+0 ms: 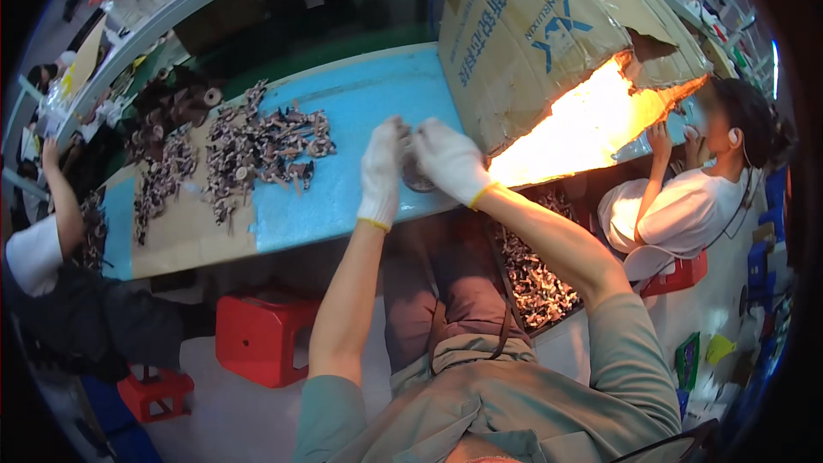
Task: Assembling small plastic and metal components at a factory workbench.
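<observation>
My left hand (383, 170) and my right hand (447, 159), both in white knit gloves with yellow cuffs, meet over the table's front part. The fingers of each are curled closed, close to each other. A dark, round object (417, 178) shows between and below them, partly covered by the gloves; its kind is unclear. Whatever the fingertips pinch is hidden. To the left, many small brown and pale figure-like pieces (287, 144) lie in heaps on the blue tabletop (360, 90) and on a cardboard sheet (184, 236).
A torn cardboard box (523, 43) stands at right, with a glaring orange-white light (591, 124) beneath its edge. Below it is a crate of small pieces (540, 279). Co-workers sit on both sides, one in a white shirt (699, 206). A red stool (257, 339) stands at left.
</observation>
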`<state>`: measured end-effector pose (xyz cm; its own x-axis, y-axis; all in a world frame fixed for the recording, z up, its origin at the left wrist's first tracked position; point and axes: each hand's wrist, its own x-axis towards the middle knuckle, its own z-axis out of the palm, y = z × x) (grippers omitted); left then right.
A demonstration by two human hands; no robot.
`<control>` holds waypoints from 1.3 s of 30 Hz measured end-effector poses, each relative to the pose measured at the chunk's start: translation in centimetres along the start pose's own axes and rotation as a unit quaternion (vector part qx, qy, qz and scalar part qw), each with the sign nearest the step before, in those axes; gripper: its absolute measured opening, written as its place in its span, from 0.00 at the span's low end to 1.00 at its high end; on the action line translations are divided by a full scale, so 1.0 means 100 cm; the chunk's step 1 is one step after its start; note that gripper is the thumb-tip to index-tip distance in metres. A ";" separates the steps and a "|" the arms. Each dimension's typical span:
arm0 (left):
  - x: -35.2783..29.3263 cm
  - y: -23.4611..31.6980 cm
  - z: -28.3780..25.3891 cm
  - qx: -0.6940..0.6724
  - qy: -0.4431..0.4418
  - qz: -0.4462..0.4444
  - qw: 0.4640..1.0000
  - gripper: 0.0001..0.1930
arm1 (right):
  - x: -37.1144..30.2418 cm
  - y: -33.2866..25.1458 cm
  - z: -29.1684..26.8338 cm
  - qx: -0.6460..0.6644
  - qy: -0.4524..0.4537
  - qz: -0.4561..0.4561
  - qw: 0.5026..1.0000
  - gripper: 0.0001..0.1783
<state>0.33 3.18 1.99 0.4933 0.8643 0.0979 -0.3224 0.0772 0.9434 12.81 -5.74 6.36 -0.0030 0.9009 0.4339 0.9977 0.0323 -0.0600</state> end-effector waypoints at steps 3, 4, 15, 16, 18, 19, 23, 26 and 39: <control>-0.029 0.054 -0.003 0.019 -0.053 -0.218 0.974 0.28 | -0.007 -0.002 -0.030 0.299 0.012 0.291 0.909 0.20; -0.036 0.047 -0.005 0.021 -0.049 -0.225 0.973 0.28 | -0.013 -0.005 -0.035 0.370 0.001 0.313 0.875 0.20; -0.083 0.044 0.007 0.381 -0.147 0.092 0.908 0.13 | -0.049 -0.024 -0.035 0.657 -0.137 0.524 0.524 0.20; -0.083 0.035 -0.005 0.457 -0.163 0.239 0.841 0.13 | -0.052 -0.025 -0.030 0.661 -0.140 0.521 0.521 0.20; -0.081 0.039 -0.005 0.407 -0.181 0.177 0.877 0.14 | -0.046 -0.032 -0.038 0.583 -0.089 0.486 0.645 0.22; -0.083 0.048 0.004 0.224 -0.153 0.052 0.961 0.18 | -0.040 -0.032 -0.044 0.529 -0.065 0.472 0.702 0.21; -0.067 0.061 -0.010 -0.098 -0.169 -0.235 0.952 0.26 | -0.047 -0.023 -0.035 0.500 0.033 0.366 0.784 0.19; -0.063 0.047 -0.020 -0.204 -0.228 -0.347 0.887 0.24 | -0.049 -0.030 -0.044 0.415 0.060 0.272 0.866 0.17; -0.016 0.094 -0.048 0.434 0.014 0.025 0.901 0.22 | -0.102 -0.006 -0.064 0.447 -0.108 0.292 0.839 0.26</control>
<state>-7.38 4.85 9.22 0.4706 0.8695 0.1499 0.4152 -0.3681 0.8320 12.65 -17.74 7.74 0.3593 0.9305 -0.0705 0.3835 -0.2161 -0.8979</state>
